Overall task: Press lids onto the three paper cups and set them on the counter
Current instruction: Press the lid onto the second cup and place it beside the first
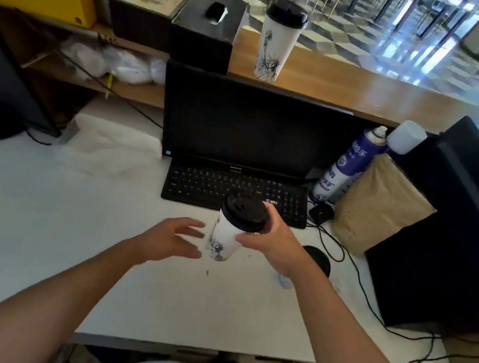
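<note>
A white paper cup (223, 235) with a dark drawing and a black lid (244, 212) is held above the white desk (36, 227), tilted slightly. My right hand (273, 237) grips it around the upper part just under the lid. My left hand (174, 238) hovers just left of the cup with fingers spread, not touching it. A second lidded cup (274, 45) of the same kind stands upright on the wooden counter (341, 84) behind the monitor. A loose black lid (318, 259) lies flat on the desk, partly hidden behind my right wrist.
A black monitor (241, 125) and keyboard (236, 192) sit right behind the held cup. Two tissue boxes (177, 11) stand on the counter's left. A spray can (347, 164), brown paper bag (378, 209), mouse (321, 213) and cables (369, 302) crowd the right side.
</note>
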